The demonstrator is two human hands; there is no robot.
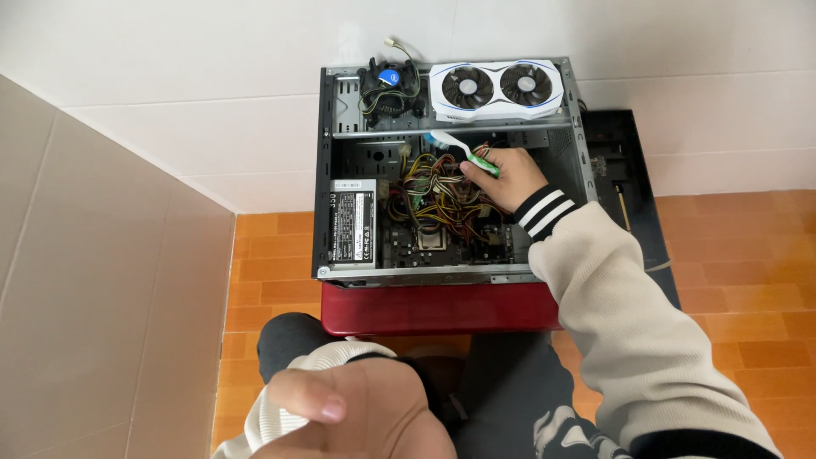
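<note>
right hand [508, 177]: my fingers are closed around the green-and-white plastic toothbrush [463, 152], bristle end up-left, over the tangle of coloured wires [438, 197] inside the open grey metal computer case [324, 170].
left hand [357, 412]: close to the lens, blurred, cut off by the bottom edge; thumb folded in, loosely curled, holding nothing I can see.
hidden: wires cover most of the board; my right palm and the brush handle's end are out of sight.
on the case's top edge: black round cooler fan [388, 87], white twin-fan graphics card [495, 87].
inside left: grey boxy power supply [352, 224].
support: case lies on a red stool [442, 308]; its legs are hidden.
room: orange tiled floor [739, 255], white wall [212, 68].
</note>
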